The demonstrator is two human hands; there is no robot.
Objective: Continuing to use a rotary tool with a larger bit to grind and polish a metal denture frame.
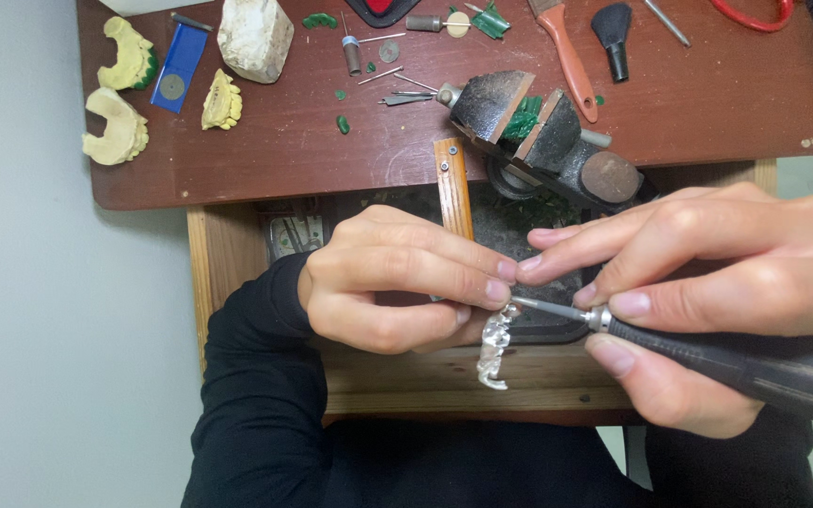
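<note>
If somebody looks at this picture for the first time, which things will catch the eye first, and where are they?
In the centre foreground, the left hand pinches a small shiny metal piece, while the right hand holds a dark rotary handpiece with its tip against it. Behind the hands, a dark bench vise grips something green on the reddish-brown table. At the table's far left lie pale yellow dental casts.

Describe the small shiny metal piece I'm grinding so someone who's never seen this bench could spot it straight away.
Start at the dark bench vise on the brown desk and drop to the two hands below it. Pinched in the left hand, the curved silvery metal piece hangs down, met by the rotary tool in the right hand. Unlike the matte yellowish plaster casts, it gleams.
</note>
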